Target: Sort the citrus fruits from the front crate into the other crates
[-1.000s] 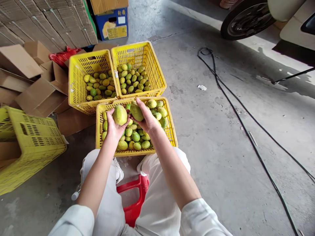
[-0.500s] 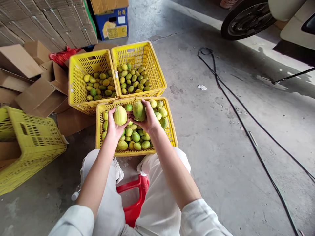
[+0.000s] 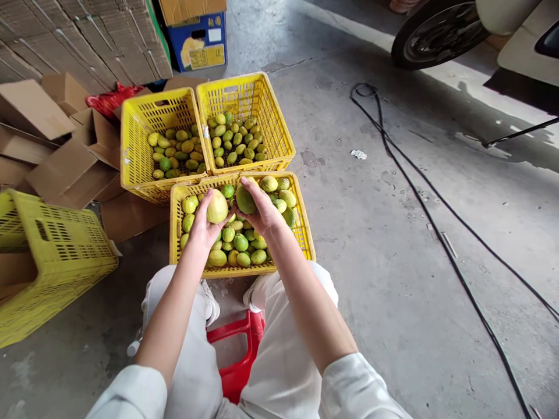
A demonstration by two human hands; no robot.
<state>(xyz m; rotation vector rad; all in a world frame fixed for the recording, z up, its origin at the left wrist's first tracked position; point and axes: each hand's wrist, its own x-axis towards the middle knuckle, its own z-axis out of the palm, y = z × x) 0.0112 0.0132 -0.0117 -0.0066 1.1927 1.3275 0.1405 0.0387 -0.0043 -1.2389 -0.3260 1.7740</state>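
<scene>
Above the front yellow crate (image 3: 308, 235) I hold one fruit in each hand. My left hand (image 3: 204, 228) is closed round a pale yellow-green, smooth oval fruit (image 3: 217, 207), thumb along its side. My right hand (image 3: 265, 214) grips a darker green oval fruit (image 3: 245, 200), its thumb lying over the top and fingers underneath. The two hands are close together, fingers nearly meeting between the fruits. Below them, many green and yellow fruits (image 3: 241, 241) fill the front crate. I cannot tell the exact kind of fruit.
Two deeper yellow crates, one at back left (image 3: 131, 139) and one at back right (image 3: 279, 125), hold more fruit. Another yellow crate (image 3: 65, 241) lies left, near open cardboard boxes (image 3: 65, 169). A red stool (image 3: 238, 372) is beneath me. Black cable (image 3: 430, 215) crosses the floor at right.
The pale fruit in my left hand has turned and shifted slightly right. My right thumb and fingers have moved a little further over the green fruit. The crates stay put.
</scene>
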